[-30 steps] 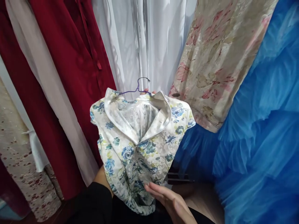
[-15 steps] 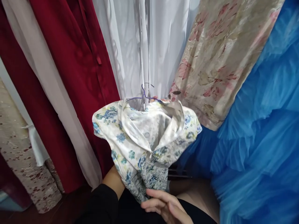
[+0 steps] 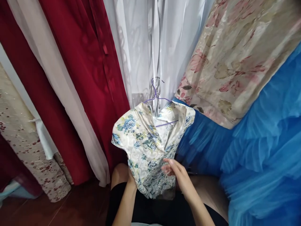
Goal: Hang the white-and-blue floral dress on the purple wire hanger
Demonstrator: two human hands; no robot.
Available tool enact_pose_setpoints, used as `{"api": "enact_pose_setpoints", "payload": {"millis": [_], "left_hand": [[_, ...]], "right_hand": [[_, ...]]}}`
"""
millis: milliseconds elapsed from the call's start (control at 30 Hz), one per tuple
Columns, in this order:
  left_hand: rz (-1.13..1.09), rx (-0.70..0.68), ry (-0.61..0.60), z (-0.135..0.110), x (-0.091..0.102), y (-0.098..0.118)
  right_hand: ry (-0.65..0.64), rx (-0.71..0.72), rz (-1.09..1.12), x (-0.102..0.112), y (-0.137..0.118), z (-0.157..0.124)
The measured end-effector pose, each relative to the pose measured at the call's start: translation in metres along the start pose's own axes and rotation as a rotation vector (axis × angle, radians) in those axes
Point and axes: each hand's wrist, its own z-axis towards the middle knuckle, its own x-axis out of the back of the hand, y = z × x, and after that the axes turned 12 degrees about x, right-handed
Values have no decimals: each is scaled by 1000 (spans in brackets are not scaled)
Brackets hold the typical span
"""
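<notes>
Reddish-brown tiled floor [image 3: 77,207] shows at the lower left, beneath long hanging clothes. Before us, above our lap in black cloth [image 3: 160,213], is a short-sleeved white top printed with blue and green flowers [image 3: 143,144], tilted, its open neckline facing up. Inside it sits a thin purple wire hanger [image 3: 155,94], whose lower bar shows through the neckline and whose hook rises above it (we cannot tell whether the hook hangs on anything). Our left hand [image 3: 132,179] is at the top's left edge, its fingers hidden behind the fabric, so we cannot tell how firmly they close. Our right hand [image 3: 175,171] is before the lower front, loose and gripping nothing, fingers extended close to the cloth; contact is unclear. Right behind the hanger falls sheer white fabric with narrow ribbons [image 3: 174,47]. To its left we see a deep red smooth garment [image 3: 94,78], then a pale pink strip of cloth [image 3: 68,91]; to its right, a beige garment with pink flowers [image 3: 235,62] and, outermost, ruffled bright blue tulle [image 3: 265,150].
</notes>
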Motion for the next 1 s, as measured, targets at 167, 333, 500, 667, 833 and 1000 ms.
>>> {"api": "enact_pose_setpoints", "payload": {"millis": [167, 333, 500, 667, 833, 1000], "left_hand": [[-59, -207, 144, -5, 10, -9], [-28, -200, 243, -15, 1, -8], [-239, -168, 171, -22, -12, -4], [-385, -134, 148, -22, -16, -5], [-520, -180, 313, -6, -5, -1], [-555, -582, 681, 7, 19, 2]], "right_hand": [[1, 113, -186, -19, 10, 55], [109, 105, -151, -49, 26, 61], [69, 144, -8, -62, 25, 51], [41, 124, 55, -60, 20, 50], [48, 119, 50, -50, 16, 49], [77, 99, 15, -34, 8, 44]]}}
